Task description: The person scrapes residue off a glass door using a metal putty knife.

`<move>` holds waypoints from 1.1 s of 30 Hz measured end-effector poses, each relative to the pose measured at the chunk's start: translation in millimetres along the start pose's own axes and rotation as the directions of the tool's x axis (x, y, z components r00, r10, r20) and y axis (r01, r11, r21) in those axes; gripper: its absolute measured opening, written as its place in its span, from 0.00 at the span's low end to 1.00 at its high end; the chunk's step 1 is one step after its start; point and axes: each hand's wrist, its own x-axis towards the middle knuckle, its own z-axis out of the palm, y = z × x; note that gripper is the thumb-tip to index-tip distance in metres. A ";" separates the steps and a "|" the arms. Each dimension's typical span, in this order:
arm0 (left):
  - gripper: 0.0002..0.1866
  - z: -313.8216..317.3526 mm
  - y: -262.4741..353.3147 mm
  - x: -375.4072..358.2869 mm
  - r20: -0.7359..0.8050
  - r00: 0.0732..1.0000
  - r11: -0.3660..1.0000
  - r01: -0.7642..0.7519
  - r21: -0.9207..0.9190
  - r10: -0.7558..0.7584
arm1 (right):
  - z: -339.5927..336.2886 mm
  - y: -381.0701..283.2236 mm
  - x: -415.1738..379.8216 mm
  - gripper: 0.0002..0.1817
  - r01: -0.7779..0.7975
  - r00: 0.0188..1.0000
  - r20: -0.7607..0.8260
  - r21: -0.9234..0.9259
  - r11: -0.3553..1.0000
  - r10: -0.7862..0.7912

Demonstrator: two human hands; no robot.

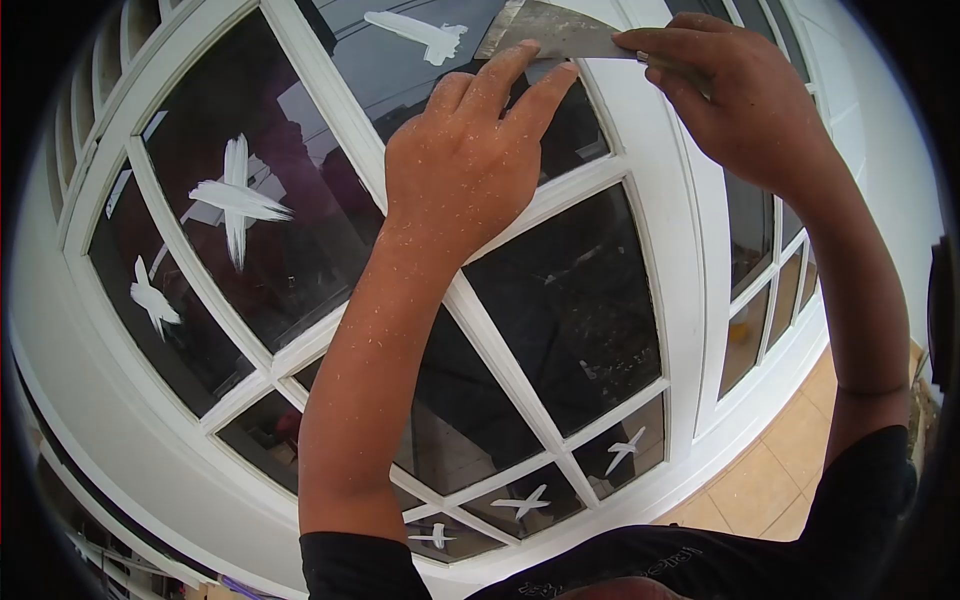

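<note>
Both hands are raised against a white-framed glazed door [690, 300], working at 1 upper pane [570, 130]. The right hand [745, 95] grips the handle end of a flat metal scraper [555, 30], fingers curled around it and thumb laid along the top edge. The scraper blade is tilted, lying flat to the glass near the top of that pane, its worn grey face smeared with pale residue. The left hand [465, 160] is spread, not clenched; 2 fingertips [525, 50] press on the blade's lower edge, the rest of the fingers rest bent against the glass. Skin of the left forearm and hand is flecked with fine white specks. Several panes carry white painted X marks, e.g. the X mark [238, 200] at left and a smaller one [625, 447] low down. Tan floor tiles [770, 480] show at lower right. A black sleeve [365, 565] covers the left upper arm.
</note>
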 end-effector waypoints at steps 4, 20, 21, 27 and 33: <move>0.37 8.1 1.8 2.7 0.043 0.997 0.997 0.060 -0.037 -0.059 | 9.6 6.9 17.5 0.14 -0.006 1.000 -0.031 0.025 1.000 0.007; 0.41 17.4 8.1 -2.8 0.104 0.982 0.987 0.159 -0.010 -0.157 | -23.4 -19.8 52.9 0.13 -0.096 0.945 0.314 0.010 0.995 0.088; 0.41 18.7 8.2 -3.0 0.087 0.984 0.988 0.155 -0.011 -0.154 | -28.6 -27.9 48.7 0.14 -0.030 0.969 0.244 -0.022 0.999 0.035; 0.43 22.8 8.5 -4.8 0.087 0.985 0.988 0.151 -0.008 -0.150 | -29.7 -21.0 60.7 0.14 -0.031 0.955 0.294 0.002 1.000 0.028; 0.43 24.4 8.4 -4.3 0.084 0.982 0.986 0.168 0.007 -0.168 | -28.7 -26.7 58.2 0.14 -0.007 0.962 0.271 -0.028 1.000 0.014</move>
